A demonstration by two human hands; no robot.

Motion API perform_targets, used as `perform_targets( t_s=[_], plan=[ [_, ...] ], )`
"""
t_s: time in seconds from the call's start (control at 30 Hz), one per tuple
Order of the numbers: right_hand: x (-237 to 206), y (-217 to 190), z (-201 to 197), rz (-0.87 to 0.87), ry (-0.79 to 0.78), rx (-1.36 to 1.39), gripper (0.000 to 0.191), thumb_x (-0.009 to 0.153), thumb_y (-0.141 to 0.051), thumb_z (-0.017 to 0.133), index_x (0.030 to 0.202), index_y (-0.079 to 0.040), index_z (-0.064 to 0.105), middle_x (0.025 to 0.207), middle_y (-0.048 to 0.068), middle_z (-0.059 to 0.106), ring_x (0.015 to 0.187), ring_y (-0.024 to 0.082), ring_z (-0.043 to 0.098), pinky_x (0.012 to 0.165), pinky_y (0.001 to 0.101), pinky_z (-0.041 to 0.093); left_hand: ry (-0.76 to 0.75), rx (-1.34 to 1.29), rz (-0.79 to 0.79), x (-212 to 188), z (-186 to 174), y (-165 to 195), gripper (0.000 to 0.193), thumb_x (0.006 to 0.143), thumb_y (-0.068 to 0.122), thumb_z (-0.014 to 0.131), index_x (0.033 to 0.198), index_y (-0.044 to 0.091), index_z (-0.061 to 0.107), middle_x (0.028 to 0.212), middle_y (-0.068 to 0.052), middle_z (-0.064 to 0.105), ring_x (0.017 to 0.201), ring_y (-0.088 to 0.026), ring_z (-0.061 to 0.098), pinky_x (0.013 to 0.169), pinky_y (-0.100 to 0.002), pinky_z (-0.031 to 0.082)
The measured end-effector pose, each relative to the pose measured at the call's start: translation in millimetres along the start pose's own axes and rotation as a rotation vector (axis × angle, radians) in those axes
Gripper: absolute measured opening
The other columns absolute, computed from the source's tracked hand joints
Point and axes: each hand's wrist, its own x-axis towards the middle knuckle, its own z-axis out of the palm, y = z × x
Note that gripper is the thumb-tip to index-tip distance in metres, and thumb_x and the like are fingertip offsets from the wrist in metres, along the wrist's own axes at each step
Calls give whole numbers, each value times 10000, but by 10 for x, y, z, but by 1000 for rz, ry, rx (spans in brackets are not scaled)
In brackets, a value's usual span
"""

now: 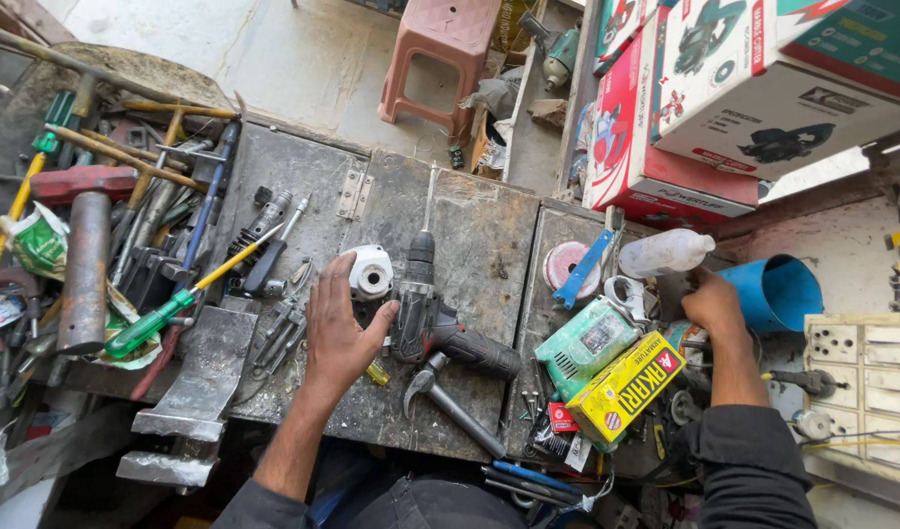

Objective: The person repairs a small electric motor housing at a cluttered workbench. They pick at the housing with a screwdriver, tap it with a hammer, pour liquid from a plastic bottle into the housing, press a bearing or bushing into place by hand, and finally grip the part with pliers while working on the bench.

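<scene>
My left hand [339,328] lies flat and open on the dark metal workbench [479,235], fingers spread, touching nothing else. Just beyond its fingertips sits a white round tool part [370,271]. To its right lies a black cordless drill [432,318] with a long bit, and below that a claw hammer [440,392]. My right hand [712,304] reaches into the clutter at the right, next to a clear plastic bottle [667,252] and a blue plastic cup [775,291]. Its fingers are curled and hidden, so what it holds cannot be seen.
Screwdrivers, rods and a green-handled screwdriver [151,323] are piled at the left. A green power tool body [587,343], a yellow carton [624,387] and a pink disc [565,263] lie at the right. Tool boxes [763,88] stand behind; a pink stool [438,54] is on the floor.
</scene>
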Motion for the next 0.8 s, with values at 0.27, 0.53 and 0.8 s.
perform_targets(
  t_s=[0.27,0.53,0.8],
  plan=[
    [-386,-17,-218,168,100,-10,559,754,-416,885,1162,-57,752,946,152,773,915,336,748,837,443,568,3,-17,33,-35,-96,74,804,815,330,785,1465,22,426,1421,-197,488,1317,-367,467,1122,-513,341],
    [-424,-119,-367,77,223,-16,716,760,-471,882,1287,-26,689,1042,148,722,1001,341,682,838,479,530,48,-15,47,-187,-292,71,735,830,295,787,1430,13,469,1405,-205,492,1334,-393,456,1131,-519,355],
    [-456,-136,-396,194,141,63,550,853,-365,842,1307,-81,718,1006,110,775,923,305,735,853,441,556,40,-26,-30,-396,-417,-21,716,824,274,796,1418,22,487,1401,-211,495,1353,-400,456,1106,-518,385]
  ],
)
